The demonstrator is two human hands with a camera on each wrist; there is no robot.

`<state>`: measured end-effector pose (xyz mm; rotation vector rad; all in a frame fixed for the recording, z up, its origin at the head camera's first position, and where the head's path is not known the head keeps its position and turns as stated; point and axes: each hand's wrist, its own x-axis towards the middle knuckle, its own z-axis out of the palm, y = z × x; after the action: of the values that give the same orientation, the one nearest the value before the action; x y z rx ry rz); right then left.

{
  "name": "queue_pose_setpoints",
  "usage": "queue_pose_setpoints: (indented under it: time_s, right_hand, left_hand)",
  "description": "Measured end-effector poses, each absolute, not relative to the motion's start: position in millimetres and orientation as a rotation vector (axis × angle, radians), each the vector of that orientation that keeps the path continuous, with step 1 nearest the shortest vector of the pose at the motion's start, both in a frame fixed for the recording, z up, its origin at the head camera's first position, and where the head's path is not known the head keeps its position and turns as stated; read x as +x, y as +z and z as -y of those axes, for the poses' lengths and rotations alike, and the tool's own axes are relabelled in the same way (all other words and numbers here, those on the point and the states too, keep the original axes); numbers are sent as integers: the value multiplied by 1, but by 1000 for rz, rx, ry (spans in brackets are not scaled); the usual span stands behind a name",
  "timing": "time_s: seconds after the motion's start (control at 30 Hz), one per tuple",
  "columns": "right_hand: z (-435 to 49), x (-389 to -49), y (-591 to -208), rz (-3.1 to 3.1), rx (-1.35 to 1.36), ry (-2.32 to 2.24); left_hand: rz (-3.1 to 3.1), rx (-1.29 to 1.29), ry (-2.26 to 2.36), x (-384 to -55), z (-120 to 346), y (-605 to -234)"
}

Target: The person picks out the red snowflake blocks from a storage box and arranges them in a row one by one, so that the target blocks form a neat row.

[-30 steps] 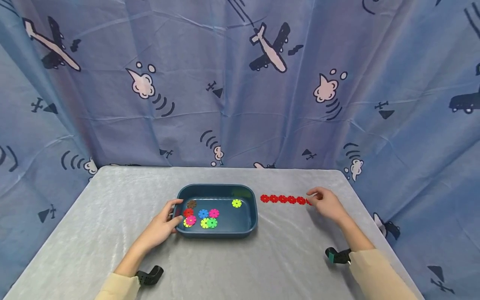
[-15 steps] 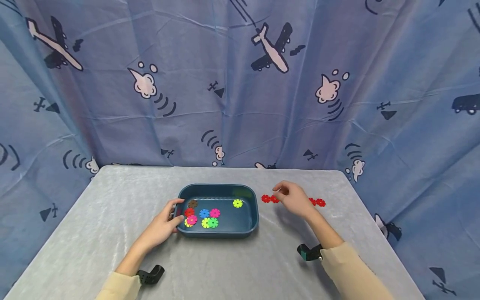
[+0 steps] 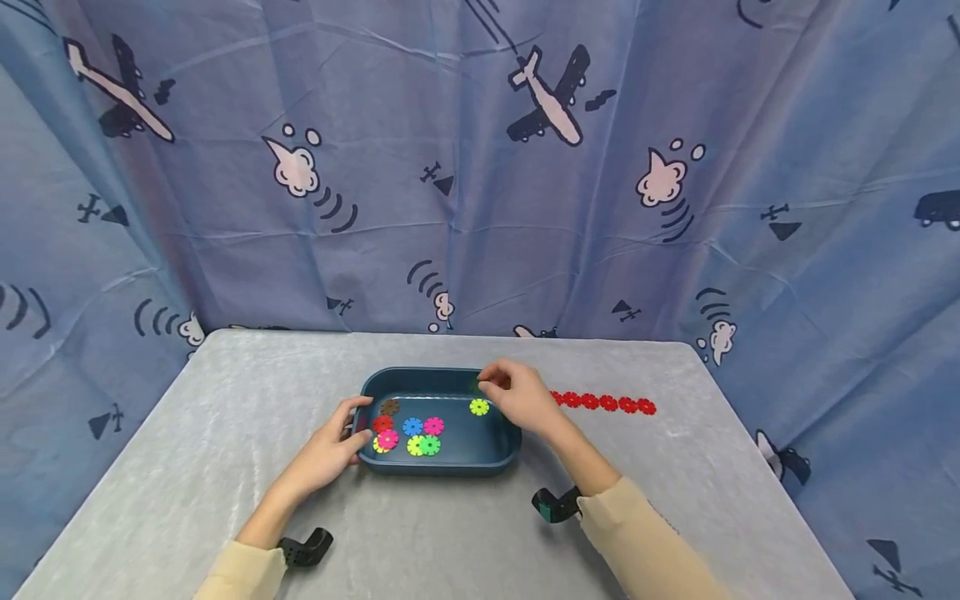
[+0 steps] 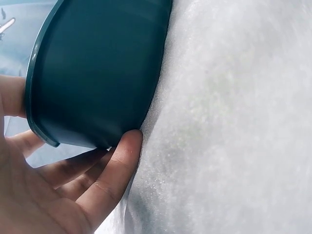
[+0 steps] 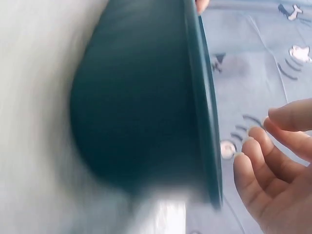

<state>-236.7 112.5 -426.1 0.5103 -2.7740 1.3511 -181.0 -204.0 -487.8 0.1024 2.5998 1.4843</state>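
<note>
A dark teal plastic tray [image 3: 441, 468] holds several notched snowflake discs, among them a blue one [image 3: 412, 427], a brown one [image 3: 389, 407] and a lone yellow one [image 3: 479, 407]. My left hand [image 3: 327, 450] grips the tray's left end, thumb over the rim and fingers against the outside, also seen in the left wrist view. Above the tray's right end is my right hand [image 3: 519, 397], its fingers loosely bent. In the right wrist view nothing shows between that hand's fingertips [image 5: 242, 163]. To the right, a row of red discs [image 3: 609, 403] lies on the table, its left end hidden by the hand.
Pale grey cloth covers the table [image 3: 450, 533]. A blue curtain [image 3: 375, 167] with printed planes hangs behind the table and along its sides. A black wrist mount [image 3: 306, 547] sits on the left forearm and another black mount [image 3: 555, 505] on the right.
My right hand has moved left from the right end of the red row, over the row, to above the tray. The red disc at the row's right end is now uncovered. The left hand stays put.
</note>
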Motion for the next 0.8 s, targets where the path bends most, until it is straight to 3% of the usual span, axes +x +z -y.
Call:
queue_pose_setpoints:
  time_s: [0.27, 0.8]
  right_hand:
    - [-70, -237, -435, 2763, 671, 1400]
    - [-7, -247, -457, 2841, 738, 1439]
  left_hand:
    - [-2596, 95, 1496, -181, 204, -490]
    - [-2564, 83, 1523, -183, 204, -489]
